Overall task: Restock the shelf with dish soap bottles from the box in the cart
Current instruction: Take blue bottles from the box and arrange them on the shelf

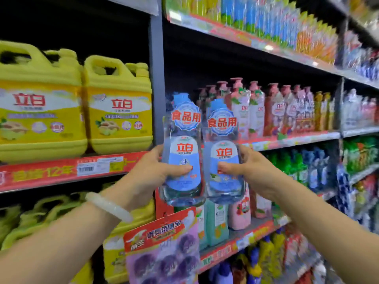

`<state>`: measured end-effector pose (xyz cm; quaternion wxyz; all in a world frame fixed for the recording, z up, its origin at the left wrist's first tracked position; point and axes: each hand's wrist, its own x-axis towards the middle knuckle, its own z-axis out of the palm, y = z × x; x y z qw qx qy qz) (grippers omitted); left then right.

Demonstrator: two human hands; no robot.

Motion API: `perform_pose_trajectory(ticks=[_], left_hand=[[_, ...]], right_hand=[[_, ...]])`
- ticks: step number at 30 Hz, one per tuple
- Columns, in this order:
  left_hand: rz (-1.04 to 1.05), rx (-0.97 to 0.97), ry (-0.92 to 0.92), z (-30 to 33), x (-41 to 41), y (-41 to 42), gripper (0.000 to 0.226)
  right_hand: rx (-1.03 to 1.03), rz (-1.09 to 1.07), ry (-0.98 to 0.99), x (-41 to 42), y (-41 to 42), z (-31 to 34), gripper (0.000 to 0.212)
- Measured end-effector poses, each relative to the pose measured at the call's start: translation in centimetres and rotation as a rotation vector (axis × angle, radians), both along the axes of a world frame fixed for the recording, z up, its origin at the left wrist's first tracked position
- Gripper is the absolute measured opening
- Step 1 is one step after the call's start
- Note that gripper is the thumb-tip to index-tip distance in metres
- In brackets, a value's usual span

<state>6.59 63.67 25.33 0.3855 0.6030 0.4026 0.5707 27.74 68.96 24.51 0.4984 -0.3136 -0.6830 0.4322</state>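
Note:
Two clear dish soap bottles with blue caps and blue-white labels are held upright side by side in front of the shelving. My left hand [151,173] grips the left bottle [182,144] low on its body, thumb across the label. My right hand [246,171] grips the right bottle [222,148] the same way. Both bottles are raised to the level of the middle shelf [287,140], just right of the grey upright post [156,78]. That shelf has a dark gap at its left end, behind the bottle tops. The box and the cart are out of view.
Pink-capped bottles [256,109] fill the middle shelf to the right. Large yellow jugs [119,105] stand on the left bay. A purple hanging product pack [164,253] dangles below the hands. Green and pink bottles [225,218] stand on the shelf underneath. Pouches line the top shelf.

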Motion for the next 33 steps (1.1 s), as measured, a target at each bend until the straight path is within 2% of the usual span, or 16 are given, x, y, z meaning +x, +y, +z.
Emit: perform_pose_trajectory(ticks=[3,5,8,13,16,20,24,28,31,33], left_hand=[[-0.007,0.053,0.033,3.5,1.0,3.2,0.026],[0.006,0.064,0.072,5.7,1.7,5.2,0.034],[0.023,0.084,0.095,8.3,2.6,8.5,0.025],[0.128,0.070,0.051,10.1,4.1,14.6,0.042],[0.217,0.053,0.002,10.2,4.8,18.1,0.038],[0.363,0.003,-0.011,10.0,4.6,22.0,0.042],[0.432,-0.032,0.015,9.5,4.0,24.2,0.032],[0.460,-0.059,0.076,9.1,3.3,25.1,0.020],[0.480,-0.061,0.151,9.0,3.3,25.3,0.024],[0.508,-0.058,0.183,8.9,3.2,25.5,0.030]], right_hand=[[0.045,0.009,-0.019,0.8,2.9,3.3,0.058],[0.094,-0.011,-0.013,1.3,4.9,5.1,0.042],[0.110,-0.005,0.035,2.0,8.3,7.6,0.026],[0.136,-0.011,0.084,1.8,15.8,9.5,0.035],[0.123,-0.004,0.094,0.8,20.6,9.9,0.043],[0.097,0.064,0.092,-0.7,25.6,9.9,0.039],[0.064,0.145,0.076,-2.3,29.5,9.3,0.039],[-0.009,0.213,0.076,-3.6,32.2,8.9,0.055],[-0.027,0.279,0.024,-3.7,33.5,9.2,0.048],[-0.031,0.306,-0.004,-3.5,33.7,9.3,0.034]])
